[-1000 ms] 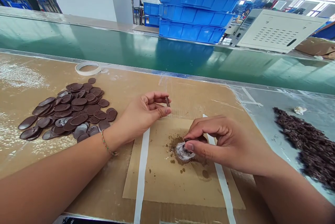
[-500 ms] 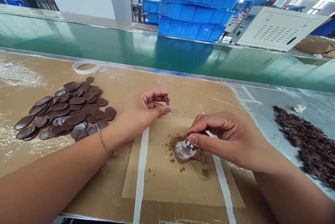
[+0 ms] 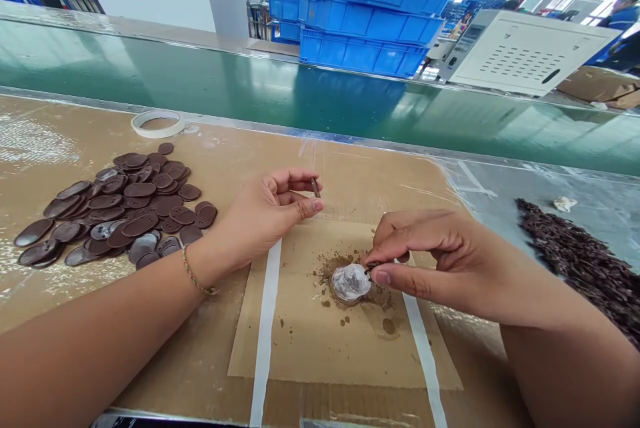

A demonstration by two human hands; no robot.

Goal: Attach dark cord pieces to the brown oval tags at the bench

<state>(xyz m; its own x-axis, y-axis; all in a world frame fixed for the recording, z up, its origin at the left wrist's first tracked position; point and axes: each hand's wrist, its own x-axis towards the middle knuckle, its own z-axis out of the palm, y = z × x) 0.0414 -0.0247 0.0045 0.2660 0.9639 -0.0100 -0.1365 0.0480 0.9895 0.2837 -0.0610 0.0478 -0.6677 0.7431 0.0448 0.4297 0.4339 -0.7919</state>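
Note:
Between the thumb and fingers of my left hand (image 3: 280, 208) a brown oval disc (image 3: 315, 187) stands on edge, pinched and seen nearly side-on. My right hand (image 3: 440, 258) is closed in a pinch on a small dark brown piece (image 3: 373, 267), mostly covered by the fingertips, so its full shape is hidden. Just left of those fingertips sits a small clear dish (image 3: 351, 283) with a whitish, wet-looking content. Dark wet spots surround the dish on a brown sheet (image 3: 300, 355) held by white tape strips (image 3: 265, 328).
Brown oval discs with small holes (image 3: 140, 205) lie heaped at left, near a tape roll (image 3: 158, 124). A pile of small dark pieces (image 3: 580, 261) lies at right. Behind runs a green conveyor belt (image 3: 225, 85), with stacked blue crates (image 3: 365, 51) and a pale metal box (image 3: 530, 51) beyond.
My right hand has drawn slightly right, taking the dark piece from over the dish to its right edge. My left hand keeps its pinch on the disc. The view has shifted slightly.

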